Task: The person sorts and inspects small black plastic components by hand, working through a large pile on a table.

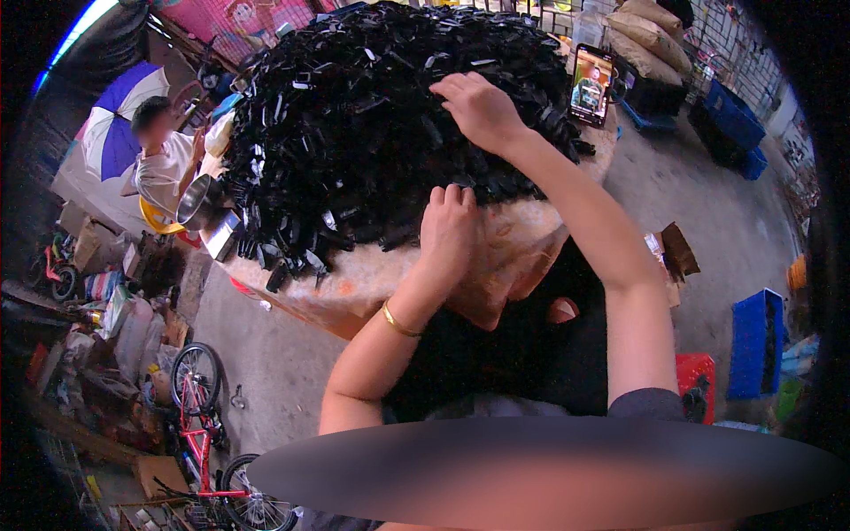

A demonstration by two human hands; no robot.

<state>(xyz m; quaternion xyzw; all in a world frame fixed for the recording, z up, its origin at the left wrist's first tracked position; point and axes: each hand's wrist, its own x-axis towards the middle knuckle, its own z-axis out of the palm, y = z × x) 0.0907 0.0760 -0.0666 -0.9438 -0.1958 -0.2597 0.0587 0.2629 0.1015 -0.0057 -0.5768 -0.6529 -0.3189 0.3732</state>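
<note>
A large heap of small black plastic pieces (354,133), several with shiny faces, covers most of the table in front of me. At the near edge of the heap is my left hand (450,226), with a gold bangle (398,320) at the wrist. Its fingers are curled down against the black pieces, and whatever they grip is hidden. Farther in and to the right, my right hand (480,108) reaches over the heap. Its fingers are loosely stretched and slightly apart, with nothing visible in them. A pale patterned cloth (381,274) hangs over the table's near edge.
A phone (591,86) stands upright at the table's right edge. At the left are a metal bowl (200,202), a small white box (223,235) and a seated person (168,164). Blue crates (755,345), stacked sacks (651,40) and a red bicycle (205,451) stand around.
</note>
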